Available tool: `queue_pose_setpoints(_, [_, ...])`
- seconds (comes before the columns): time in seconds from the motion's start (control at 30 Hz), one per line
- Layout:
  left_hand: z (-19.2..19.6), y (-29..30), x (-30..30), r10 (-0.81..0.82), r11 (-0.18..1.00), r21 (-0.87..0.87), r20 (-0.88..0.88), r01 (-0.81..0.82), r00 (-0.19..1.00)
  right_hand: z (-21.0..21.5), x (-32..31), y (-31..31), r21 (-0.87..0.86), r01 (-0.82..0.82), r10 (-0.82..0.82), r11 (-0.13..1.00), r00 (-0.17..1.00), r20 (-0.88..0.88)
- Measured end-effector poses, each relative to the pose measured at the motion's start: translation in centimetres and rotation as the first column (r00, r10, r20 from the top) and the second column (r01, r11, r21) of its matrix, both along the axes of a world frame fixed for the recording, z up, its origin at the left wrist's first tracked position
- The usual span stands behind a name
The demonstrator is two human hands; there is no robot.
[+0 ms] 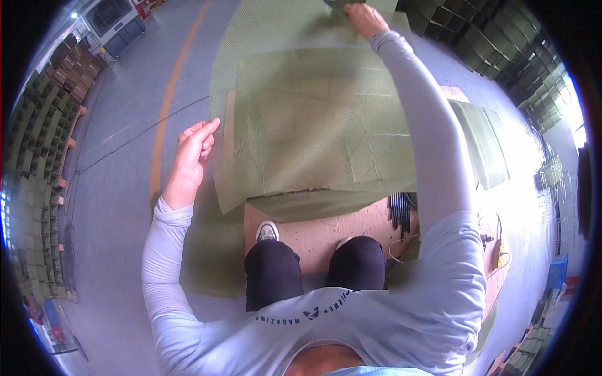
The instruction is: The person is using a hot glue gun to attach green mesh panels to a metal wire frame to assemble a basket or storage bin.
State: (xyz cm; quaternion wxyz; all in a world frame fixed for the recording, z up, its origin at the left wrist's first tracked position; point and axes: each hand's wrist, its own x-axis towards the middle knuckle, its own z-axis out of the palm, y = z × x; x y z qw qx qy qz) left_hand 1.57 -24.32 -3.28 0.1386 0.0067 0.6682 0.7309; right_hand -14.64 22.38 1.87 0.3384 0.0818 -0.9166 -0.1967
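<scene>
My left hand (pixel 193 155) hovers beside the left edge of a green mesh sheet (pixel 269 131). Its fingers are curled, thumb and index pressed together; whether anything thin is between them I cannot see. Far ahead at the top of the view, my right hand (pixel 367 22) is closed on a dark object (pixel 337 3), mostly cut off by the picture's edge and blurred. A longer green sheet (pixel 251 37) spreads beneath it. The mesh sheet lies over a brownish board or carton that shows through, and its near edge droops toward my knees.
Several black rods (pixel 399 212) lie bundled by my right knee on brown cardboard (pixel 320 232). More folded green mesh (pixel 481 144) is at the right. Stacked green gridded pieces (pixel 37 156) stand on pallets at the left, others (pixel 483 37) at the far right. A yellow line (pixel 179 69) crosses the floor.
</scene>
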Motion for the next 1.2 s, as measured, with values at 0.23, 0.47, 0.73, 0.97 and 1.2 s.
queue_pose_setpoints(0.23, [-3.8, 0.3, -3.8, 0.041, 0.998, -0.057, 0.024, -0.040, 0.999, -6.4, 0.5, -0.6, -0.481, -0.146, 0.239, 0.865, 0.961, 0.137])
queue_pose_setpoints(0.47, [-6.0, -0.9, -3.9, 0.017, 1.000, 0.011, 0.074, -0.018, 0.997, -5.8, 10.4, 8.0, -0.478, 0.357, -0.180, 0.803, 0.908, 0.377])
queue_pose_setpoints(0.73, [-6.2, -1.7, -3.2, -0.065, 0.997, -0.032, 0.151, 0.071, 0.986, -8.6, 28.4, 6.0, -0.871, 0.490, 0.147, -0.020, 0.863, 0.483])
queue_pose_setpoints(0.97, [-4.2, -3.1, 0.6, -0.195, 0.937, -0.289, 0.031, 0.195, 0.980, -8.4, 34.1, 2.2, -0.875, 0.484, 0.121, 0.025, 0.867, 0.483])
queue_pose_setpoints(1.2, [-2.6, -1.5, -0.1, -0.199, 0.975, 0.146, 0.230, 0.168, 0.953, -8.0, 34.9, 3.6, -0.943, 0.334, 0.234, 0.014, 0.915, 0.328])
